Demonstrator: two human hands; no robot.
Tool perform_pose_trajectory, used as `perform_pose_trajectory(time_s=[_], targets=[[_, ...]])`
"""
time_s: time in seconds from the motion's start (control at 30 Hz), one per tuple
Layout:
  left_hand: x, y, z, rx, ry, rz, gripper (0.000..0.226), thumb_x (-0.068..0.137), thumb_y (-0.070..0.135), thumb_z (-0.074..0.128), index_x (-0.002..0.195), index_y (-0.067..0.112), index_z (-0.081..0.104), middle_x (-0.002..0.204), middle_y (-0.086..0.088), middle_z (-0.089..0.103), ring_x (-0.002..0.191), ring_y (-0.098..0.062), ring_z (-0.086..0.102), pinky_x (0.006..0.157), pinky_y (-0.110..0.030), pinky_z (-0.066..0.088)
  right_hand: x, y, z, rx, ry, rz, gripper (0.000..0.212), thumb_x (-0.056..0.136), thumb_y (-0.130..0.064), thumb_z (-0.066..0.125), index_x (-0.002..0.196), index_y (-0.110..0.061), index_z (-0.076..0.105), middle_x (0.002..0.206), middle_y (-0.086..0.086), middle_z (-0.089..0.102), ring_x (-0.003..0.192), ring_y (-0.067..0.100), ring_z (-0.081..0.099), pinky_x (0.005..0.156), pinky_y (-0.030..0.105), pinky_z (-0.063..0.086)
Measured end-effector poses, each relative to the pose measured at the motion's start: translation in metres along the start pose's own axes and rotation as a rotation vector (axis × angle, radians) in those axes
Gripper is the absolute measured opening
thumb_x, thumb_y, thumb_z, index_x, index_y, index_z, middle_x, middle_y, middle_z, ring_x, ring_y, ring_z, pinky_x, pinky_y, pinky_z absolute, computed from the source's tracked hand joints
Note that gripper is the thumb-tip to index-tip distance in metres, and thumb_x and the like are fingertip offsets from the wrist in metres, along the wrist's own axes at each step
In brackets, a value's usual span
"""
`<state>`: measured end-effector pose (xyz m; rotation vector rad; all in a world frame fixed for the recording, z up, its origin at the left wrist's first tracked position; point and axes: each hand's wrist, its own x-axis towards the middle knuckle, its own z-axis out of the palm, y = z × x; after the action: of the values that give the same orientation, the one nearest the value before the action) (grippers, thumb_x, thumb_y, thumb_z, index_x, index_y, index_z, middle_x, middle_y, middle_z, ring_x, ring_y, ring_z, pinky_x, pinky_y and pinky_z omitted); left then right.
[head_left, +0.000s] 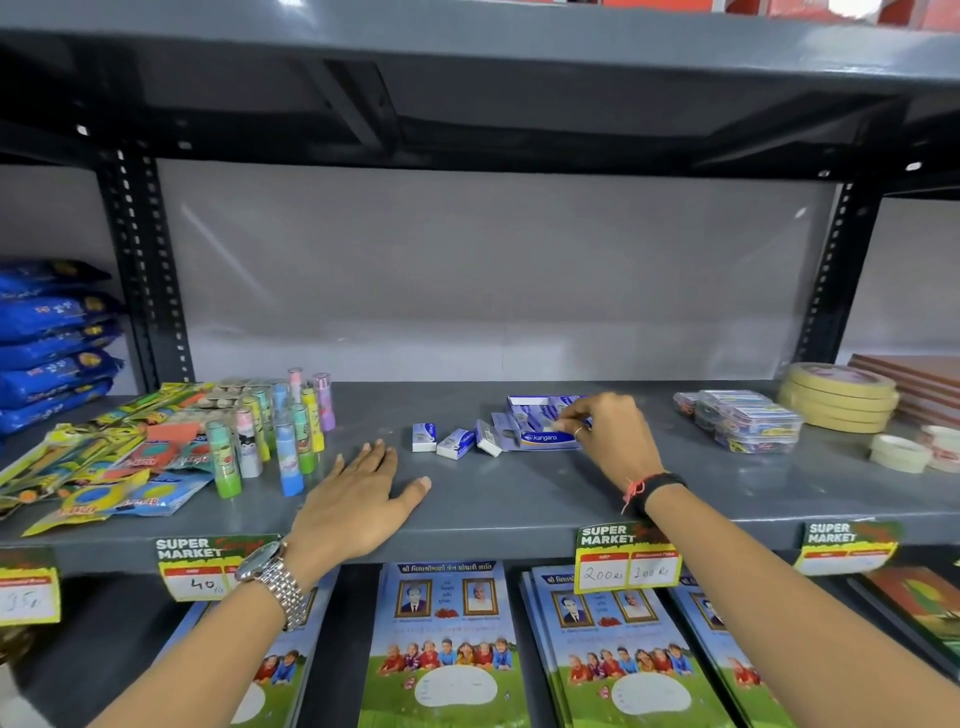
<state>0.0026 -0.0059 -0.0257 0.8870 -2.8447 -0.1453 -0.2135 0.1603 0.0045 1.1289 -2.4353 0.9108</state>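
Observation:
An open blue and white carton (540, 421) of small staple boxes lies on the grey shelf (498, 499). My right hand (608, 436) reaches into it, fingers curled and pinching one small box inside. Three small staple boxes (455, 442) lie in a loose row on the shelf just left of the carton. My left hand (358, 499) rests flat on the shelf near its front edge, fingers spread, holding nothing; a metal watch is on that wrist.
Upright glue sticks (275, 436) and flat colourful packets (93, 462) fill the shelf's left. Clear clip boxes (748, 421) and tape rolls (836, 400) stand at the right. Price tags (626, 558) hang on the front edge. Notebooks (441, 644) lie on the shelf below.

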Motion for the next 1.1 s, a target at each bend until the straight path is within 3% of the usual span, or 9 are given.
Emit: perform_pose_trajectory(time_s=[0.17, 0.3, 0.4, 0.67, 0.77, 0.83, 0.93, 1.1], targets=[[0.000, 0.000, 0.000, -0.006, 0.004, 0.000, 0.073, 0.095, 0.059, 0.018, 0.151, 0.014, 0.008, 0.161, -0.001, 0.002, 0.147, -0.013, 0.002, 0.119, -0.033, 0.001, 0.008, -0.001, 0.004, -0.106, -0.036, -0.021, 0.022, 0.090, -0.016, 0.055, 0.109, -0.011, 0.066, 0.113, 0.017, 0.067, 0.101, 0.031, 0.063, 0.076, 0.036, 0.054], [0.001, -0.001, 0.000, -0.012, 0.011, 0.000, 0.073, 0.094, 0.060, 0.019, 0.151, 0.015, 0.009, 0.161, -0.001, 0.003, 0.147, -0.013, 0.002, 0.119, -0.033, 0.002, 0.018, -0.006, 0.005, -0.257, -0.125, -0.183, 0.052, 0.082, 0.007, 0.047, 0.119, -0.026, 0.061, 0.120, 0.013, 0.063, 0.109, 0.031, 0.057, 0.083, 0.040, 0.049], [0.001, -0.002, 0.000, -0.017, 0.013, 0.001, 0.074, 0.094, 0.060, 0.019, 0.151, 0.015, 0.009, 0.161, 0.000, 0.003, 0.147, -0.013, 0.003, 0.119, -0.032, 0.002, 0.024, -0.009, 0.009, -0.321, -0.201, -0.274, 0.062, 0.078, 0.012, 0.042, 0.115, -0.033, 0.062, 0.121, 0.006, 0.063, 0.109, 0.029, 0.055, 0.084, 0.039, 0.047], [0.001, -0.003, 0.001, -0.023, 0.023, 0.002, 0.074, 0.094, 0.061, 0.020, 0.151, 0.015, 0.010, 0.161, 0.000, 0.004, 0.147, -0.013, 0.003, 0.120, -0.033, 0.003, 0.026, -0.003, 0.009, -0.347, -0.228, -0.215, 0.051, 0.084, 0.002, 0.041, 0.119, -0.028, 0.061, 0.124, 0.010, 0.061, 0.113, 0.029, 0.053, 0.090, 0.038, 0.042], [0.001, -0.002, 0.001, -0.017, 0.023, 0.000, 0.074, 0.094, 0.060, 0.020, 0.151, 0.015, 0.011, 0.161, -0.001, 0.004, 0.147, -0.014, 0.004, 0.119, -0.034, 0.003, 0.025, -0.013, 0.009, -0.142, -0.180, -0.204, 0.048, 0.082, -0.002, 0.041, 0.120, -0.024, 0.060, 0.124, 0.012, 0.063, 0.112, 0.033, 0.056, 0.089, 0.037, 0.044], [0.000, -0.001, 0.000, -0.013, 0.021, 0.000, 0.073, 0.094, 0.060, 0.020, 0.151, 0.015, 0.010, 0.161, -0.001, 0.004, 0.147, -0.014, 0.004, 0.119, -0.034, 0.003, 0.024, -0.027, 0.011, 0.021, -0.197, -0.231, 0.037, 0.089, -0.017, 0.046, 0.124, -0.021, 0.056, 0.129, 0.007, 0.061, 0.120, 0.028, 0.053, 0.097, 0.037, 0.041], [-0.001, 0.000, -0.001, -0.011, 0.018, 0.001, 0.073, 0.094, 0.059, 0.020, 0.151, 0.015, 0.011, 0.161, -0.001, 0.004, 0.147, -0.014, 0.004, 0.119, -0.033, 0.002, 0.023, -0.048, 0.018, 0.042, -0.321, -0.280, 0.054, 0.085, -0.046, 0.054, 0.131, -0.019, 0.048, 0.136, 0.002, 0.056, 0.129, 0.022, 0.045, 0.105, 0.040, 0.035], [-0.002, 0.000, -0.001, -0.012, 0.020, -0.004, 0.072, 0.095, 0.059, 0.021, 0.151, 0.016, 0.011, 0.161, -0.001, 0.005, 0.147, -0.014, 0.004, 0.119, -0.033, 0.003, 0.020, -0.065, 0.043, -0.134, -0.366, -0.352, 0.067, 0.077, -0.058, 0.058, 0.127, -0.013, 0.049, 0.122, 0.009, 0.063, 0.116, 0.028, 0.051, 0.089, 0.040, 0.045]])
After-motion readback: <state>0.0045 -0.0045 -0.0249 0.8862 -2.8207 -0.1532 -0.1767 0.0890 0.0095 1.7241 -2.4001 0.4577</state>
